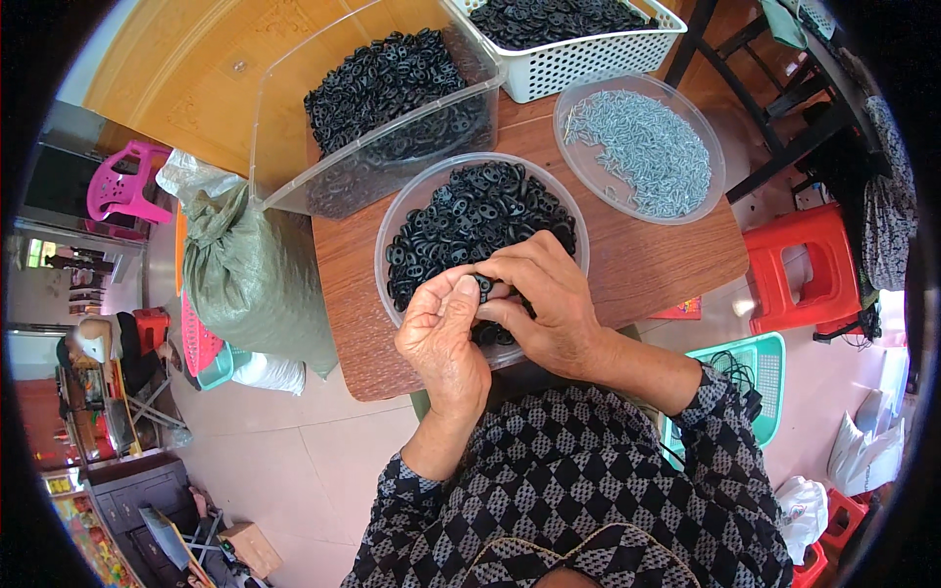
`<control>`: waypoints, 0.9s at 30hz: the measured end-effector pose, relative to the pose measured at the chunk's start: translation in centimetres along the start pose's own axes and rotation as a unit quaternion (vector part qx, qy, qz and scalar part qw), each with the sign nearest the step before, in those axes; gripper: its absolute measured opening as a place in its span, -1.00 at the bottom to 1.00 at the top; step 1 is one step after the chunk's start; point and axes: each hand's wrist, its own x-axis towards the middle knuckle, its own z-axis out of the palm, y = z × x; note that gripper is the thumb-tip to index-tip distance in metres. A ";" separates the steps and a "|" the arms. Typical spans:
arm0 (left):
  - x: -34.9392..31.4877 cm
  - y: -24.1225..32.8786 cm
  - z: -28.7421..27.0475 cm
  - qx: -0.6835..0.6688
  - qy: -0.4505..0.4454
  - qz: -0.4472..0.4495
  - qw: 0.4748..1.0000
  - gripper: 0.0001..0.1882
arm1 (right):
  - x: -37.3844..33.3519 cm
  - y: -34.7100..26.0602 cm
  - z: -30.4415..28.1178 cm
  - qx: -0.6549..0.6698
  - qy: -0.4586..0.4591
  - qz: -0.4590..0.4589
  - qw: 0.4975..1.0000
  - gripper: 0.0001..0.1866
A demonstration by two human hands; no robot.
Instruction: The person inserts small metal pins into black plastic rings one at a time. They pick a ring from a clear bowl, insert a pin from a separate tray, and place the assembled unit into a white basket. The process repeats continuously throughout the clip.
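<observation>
Over the near side of a round clear tub, my two hands meet at a small black plastic piece with holes. My left hand pinches it between thumb and forefinger. Closed round its other side are the fingers of my right hand, which partly hide it. Many like black pieces fill the tub beneath. To the tub's right, a heap of small silver screws lies on a round clear plate. Whether either hand also holds a screw cannot be seen.
A brown wooden table carries everything. Behind the tub stand a clear rectangular bin and a white perforated basket, both with black pieces. A green sack leans at the left. A red stool and a green basket are right.
</observation>
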 end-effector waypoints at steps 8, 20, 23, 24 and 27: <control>0.3 -0.3 -0.3 0.005 -0.027 -0.002 1.000 -0.82 | 0.0 0.7 -0.1 -0.052 0.022 -0.061 0.997 -0.71; 0.4 0.9 -0.6 0.011 -0.087 -0.040 0.995 -0.66 | 0.4 1.0 -0.7 -0.013 0.032 -0.076 0.996 -0.71; 0.7 1.2 -0.9 0.024 -0.129 -0.037 0.991 -0.56 | 0.5 1.2 -0.9 -0.007 0.028 -0.085 0.996 -0.70; 0.8 1.4 -0.9 0.026 -0.134 -0.035 0.990 -0.56 | 0.5 1.2 -0.9 -0.003 0.029 -0.086 0.996 -0.69; 1.1 1.5 -1.6 0.028 -0.171 -0.026 0.985 -0.58 | 0.5 1.2 -0.9 0.002 0.027 -0.089 0.996 -0.66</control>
